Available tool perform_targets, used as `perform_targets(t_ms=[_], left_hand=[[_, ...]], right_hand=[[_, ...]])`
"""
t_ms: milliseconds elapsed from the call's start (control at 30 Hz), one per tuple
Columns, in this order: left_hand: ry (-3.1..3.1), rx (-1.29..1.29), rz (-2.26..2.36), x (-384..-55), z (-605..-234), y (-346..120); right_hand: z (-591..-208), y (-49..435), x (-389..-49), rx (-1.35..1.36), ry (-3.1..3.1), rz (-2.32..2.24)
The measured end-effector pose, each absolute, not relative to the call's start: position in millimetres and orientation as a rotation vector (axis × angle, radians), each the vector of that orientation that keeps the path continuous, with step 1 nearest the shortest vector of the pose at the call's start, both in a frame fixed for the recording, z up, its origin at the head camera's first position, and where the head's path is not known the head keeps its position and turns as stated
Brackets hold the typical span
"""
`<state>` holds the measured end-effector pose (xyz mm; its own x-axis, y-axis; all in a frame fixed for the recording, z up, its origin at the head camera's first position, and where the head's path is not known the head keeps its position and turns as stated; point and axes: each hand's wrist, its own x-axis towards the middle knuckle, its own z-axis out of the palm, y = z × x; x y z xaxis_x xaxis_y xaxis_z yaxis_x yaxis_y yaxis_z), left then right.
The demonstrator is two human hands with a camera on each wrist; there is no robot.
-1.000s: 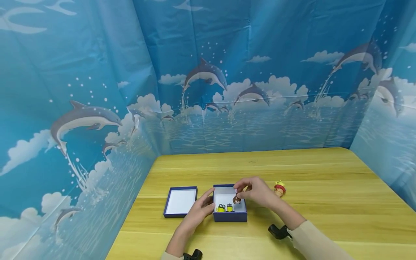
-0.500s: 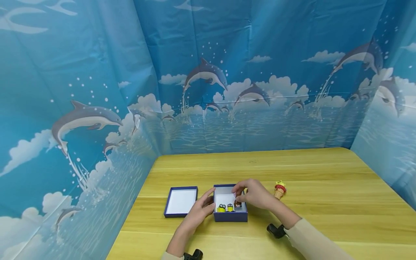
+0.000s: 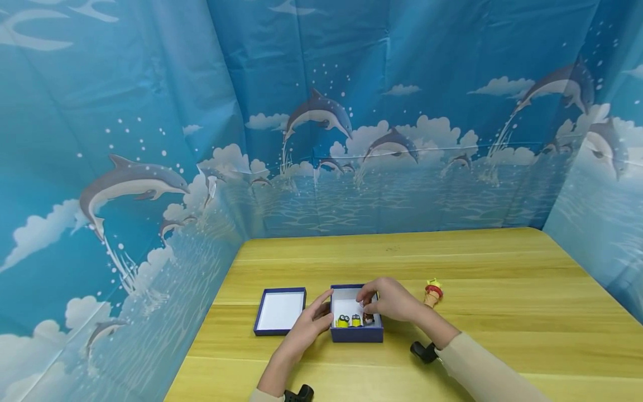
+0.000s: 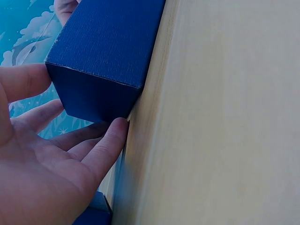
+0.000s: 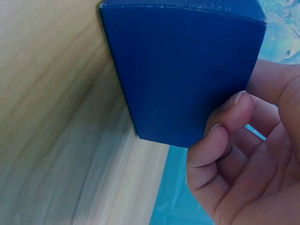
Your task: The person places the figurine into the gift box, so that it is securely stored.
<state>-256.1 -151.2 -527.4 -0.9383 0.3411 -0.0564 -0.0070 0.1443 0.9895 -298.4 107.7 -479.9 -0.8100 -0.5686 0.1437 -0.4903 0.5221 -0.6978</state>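
A small blue box [image 3: 357, 335] with a white inside stands uncovered on the table. Against its near wall, inside, are two yellow minion figurines [image 3: 343, 321], side by side. My right hand [image 3: 394, 301] reaches over the right wall and pinches a small brown figurine [image 3: 368, 319], low in the box's right near corner; the fingertips partly hide it. In the right wrist view, the other fingers curl beside the box's outer wall [image 5: 173, 70]. My left hand [image 3: 303, 329] touches the box's left side, its fingers mostly straight, as the left wrist view also shows.
Left of the box lies its shallow blue lid [image 3: 279, 311], white inside facing up. A toy ice cream cone [image 3: 432, 293] with red and yellow topping lies on the wooden table [image 3: 482, 346] to the right. A dolphin-printed curtain [image 3: 321, 184] surrounds the table's back and sides.
My right hand has lowered the brown figurine from mid-box down into the near right corner, beside the minions. More of the ice cream cone shows now. The left hand has stayed at the box.
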Motion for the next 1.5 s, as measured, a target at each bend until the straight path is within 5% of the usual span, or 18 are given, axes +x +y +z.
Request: perform_targets(t_ms=[1500], left_hand=[[2.168, 0.334, 1.862, -257, -529, -150]], right_hand=[[-482, 103, -305, -0.965, 2.687, -0.902]])
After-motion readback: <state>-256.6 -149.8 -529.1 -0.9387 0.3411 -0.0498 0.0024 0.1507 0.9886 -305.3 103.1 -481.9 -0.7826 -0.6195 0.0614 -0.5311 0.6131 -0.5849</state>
